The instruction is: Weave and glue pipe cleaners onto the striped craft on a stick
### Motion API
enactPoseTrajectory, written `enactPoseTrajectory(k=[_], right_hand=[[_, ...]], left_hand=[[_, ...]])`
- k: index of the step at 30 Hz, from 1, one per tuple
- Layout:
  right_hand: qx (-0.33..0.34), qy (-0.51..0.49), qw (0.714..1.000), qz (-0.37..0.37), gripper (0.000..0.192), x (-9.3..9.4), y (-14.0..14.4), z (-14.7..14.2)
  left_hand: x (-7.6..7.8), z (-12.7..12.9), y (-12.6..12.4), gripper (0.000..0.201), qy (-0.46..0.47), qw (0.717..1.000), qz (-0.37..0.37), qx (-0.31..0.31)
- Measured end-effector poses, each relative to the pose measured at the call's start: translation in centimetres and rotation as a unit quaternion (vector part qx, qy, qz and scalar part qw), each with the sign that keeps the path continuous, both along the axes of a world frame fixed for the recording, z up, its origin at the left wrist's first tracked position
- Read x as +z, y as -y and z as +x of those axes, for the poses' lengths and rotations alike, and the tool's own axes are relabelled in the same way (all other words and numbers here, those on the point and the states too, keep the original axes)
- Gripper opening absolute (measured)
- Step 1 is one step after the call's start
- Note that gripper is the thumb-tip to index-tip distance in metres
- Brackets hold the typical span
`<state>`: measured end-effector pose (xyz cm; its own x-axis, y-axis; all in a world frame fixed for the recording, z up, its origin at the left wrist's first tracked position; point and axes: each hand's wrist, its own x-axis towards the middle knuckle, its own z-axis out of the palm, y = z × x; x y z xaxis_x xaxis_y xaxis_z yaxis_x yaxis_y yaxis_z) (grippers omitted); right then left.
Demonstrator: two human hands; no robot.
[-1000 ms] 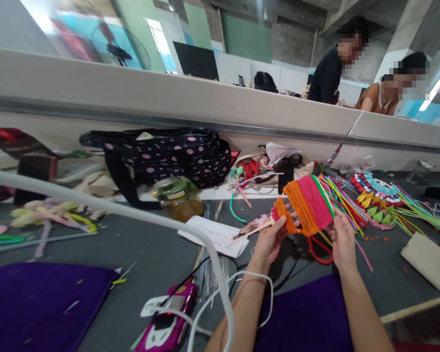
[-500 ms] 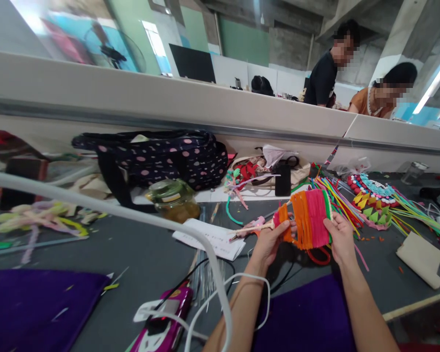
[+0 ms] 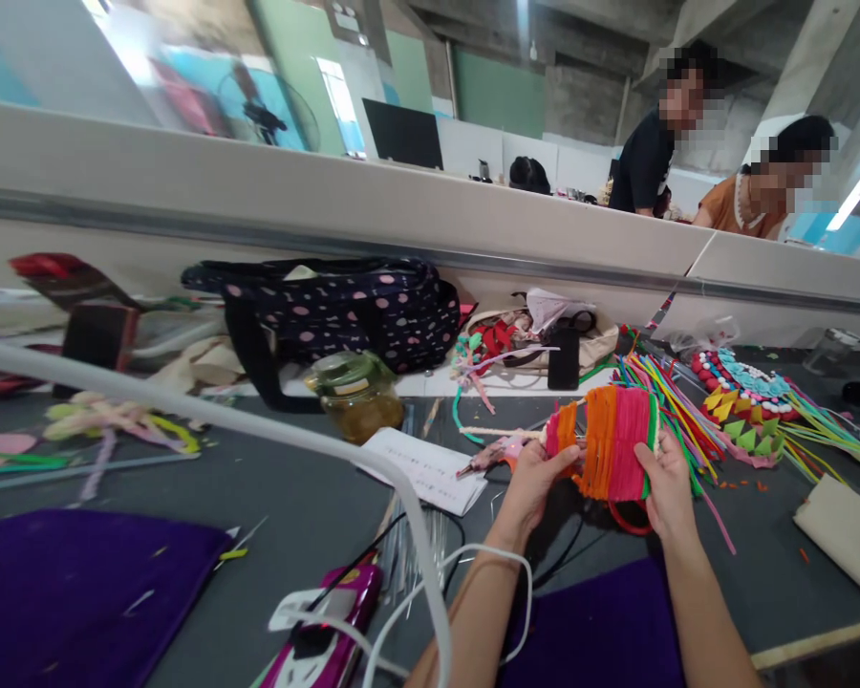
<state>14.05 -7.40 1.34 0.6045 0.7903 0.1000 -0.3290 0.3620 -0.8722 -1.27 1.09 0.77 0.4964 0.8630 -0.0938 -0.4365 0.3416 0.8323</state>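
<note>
**Woven piece between both hands**

We hold the woven piece (image 3: 612, 441) above the grey table (image 3: 293, 497). Our left hand (image 3: 534, 478) grips its orange edge with closed fingers, and our right hand (image 3: 665, 483) clasps its green edge, near the loose colored strips (image 3: 677, 406).

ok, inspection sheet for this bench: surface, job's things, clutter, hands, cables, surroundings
Surface: dark grey table, purple cloth at the near left, scraps scattered about.
Job's things: woven orange and pink piece held above the table; loose coloured strips beside it.
Clutter: polka-dot bag, glass jar, paper sheet, pink toy car, beaded craft.
Hands: left hand grips the piece's left edge; right hand grips its right edge.
Cables: white cable loops over the left forearm; black cable runs under the hands.
Surroundings: grey partition; two people beyond it.
</note>
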Motion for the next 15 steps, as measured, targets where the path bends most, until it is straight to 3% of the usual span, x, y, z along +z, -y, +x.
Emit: enactPoseTrajectory(k=[4, 9, 15], right_hand=[[-0.034, -0.003, 0.999, 0.008, 0.037, -0.3, 0.0, 0.2], [-0.048, -0.003, 0.999, 0.009, 0.032, -1.0, 0.0, 0.4], [-0.051, -0.047, 0.997, 0.014, 0.051, -1.5, 0.0, 0.2]], left_hand=[[0.1, -0.4, -0.3, 0.051, -0.025, 0.999, 0.03, -0.016], [0.2, -0.4, -0.3, 0.047, -0.035, 0.998, 0.057, -0.018], [0.1, -0.5, -0.4, 0.033, -0.027, 0.997, 0.06, 0.029]])
